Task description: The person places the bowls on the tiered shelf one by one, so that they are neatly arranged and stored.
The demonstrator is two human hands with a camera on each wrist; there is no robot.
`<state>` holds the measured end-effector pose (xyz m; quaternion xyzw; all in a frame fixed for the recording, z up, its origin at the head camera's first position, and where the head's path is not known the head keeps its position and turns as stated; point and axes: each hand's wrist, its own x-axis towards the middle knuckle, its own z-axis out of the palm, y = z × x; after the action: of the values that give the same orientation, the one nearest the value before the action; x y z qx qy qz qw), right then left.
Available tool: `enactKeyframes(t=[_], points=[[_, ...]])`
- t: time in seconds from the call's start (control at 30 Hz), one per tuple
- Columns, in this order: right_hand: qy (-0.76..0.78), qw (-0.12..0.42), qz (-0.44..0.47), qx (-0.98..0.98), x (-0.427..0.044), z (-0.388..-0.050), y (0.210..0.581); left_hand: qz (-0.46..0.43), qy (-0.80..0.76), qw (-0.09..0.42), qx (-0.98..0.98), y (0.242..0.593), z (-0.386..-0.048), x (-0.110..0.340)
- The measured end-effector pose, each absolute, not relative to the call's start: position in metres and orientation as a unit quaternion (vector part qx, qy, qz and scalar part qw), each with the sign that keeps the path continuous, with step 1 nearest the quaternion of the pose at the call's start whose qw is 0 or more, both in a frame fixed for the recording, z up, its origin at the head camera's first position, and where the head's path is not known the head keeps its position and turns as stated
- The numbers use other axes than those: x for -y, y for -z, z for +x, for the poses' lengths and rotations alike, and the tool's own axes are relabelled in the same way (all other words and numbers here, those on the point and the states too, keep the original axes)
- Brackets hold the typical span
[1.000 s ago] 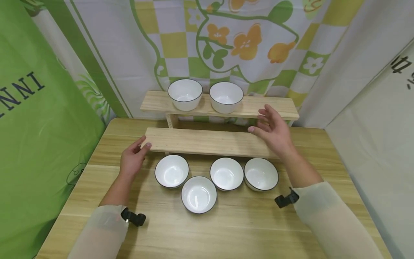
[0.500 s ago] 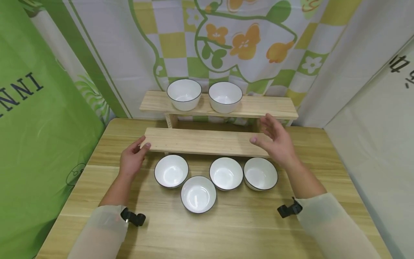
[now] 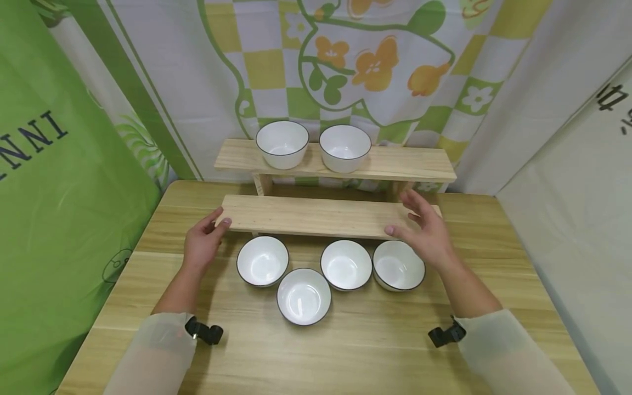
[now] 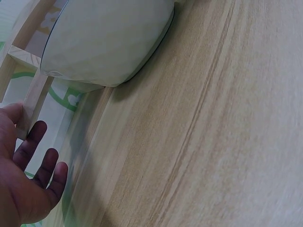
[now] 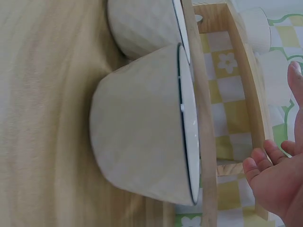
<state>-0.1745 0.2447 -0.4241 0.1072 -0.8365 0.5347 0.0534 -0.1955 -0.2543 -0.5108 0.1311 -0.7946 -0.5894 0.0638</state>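
My left hand (image 3: 201, 244) pinches the left end of the lower board of a two-tier wooden shelf (image 3: 306, 215). In the left wrist view, the thumb lies on one face of the board and the index finger on the other. My right hand (image 3: 427, 236) is held over the board's right end, fingers spread and holding nothing; whether it touches the wood I cannot tell. Two white bowls with dark rims, a left one (image 3: 282, 145) and a right one (image 3: 345, 148), stand on the upper board (image 3: 410, 162).
Several matching bowls stand upright on the wooden table (image 3: 375, 351) before the shelf: a left bowl (image 3: 262, 261), a front bowl (image 3: 303, 297), a middle bowl (image 3: 346, 265) and a right bowl (image 3: 398, 266). A patterned curtain (image 3: 266, 68) hangs behind.
My right hand has come down and toward me, from near the upper board to the lower board's right end. The left hand, shelf and bowls stay put.
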Motion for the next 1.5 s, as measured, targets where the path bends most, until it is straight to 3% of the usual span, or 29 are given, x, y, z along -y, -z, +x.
enactKeyframes(t=[0.37, 0.8, 1.5], points=[[-0.464, 0.019, 0.077, 0.882, -0.256, -0.159, 0.441, 0.127, 0.593, 0.065, 0.792, 0.508, -0.194, 0.254], [-0.446, 0.035, 0.076, 0.891, -0.265, -0.138, 0.459, 0.13, 0.595, 0.069, 0.79, 0.509, -0.195, 0.253], [-0.506, 0.018, 0.05, 0.861, -0.273, -0.113, 0.479, 0.142, 0.586, 0.058, 0.796, 0.512, -0.196, 0.254]])
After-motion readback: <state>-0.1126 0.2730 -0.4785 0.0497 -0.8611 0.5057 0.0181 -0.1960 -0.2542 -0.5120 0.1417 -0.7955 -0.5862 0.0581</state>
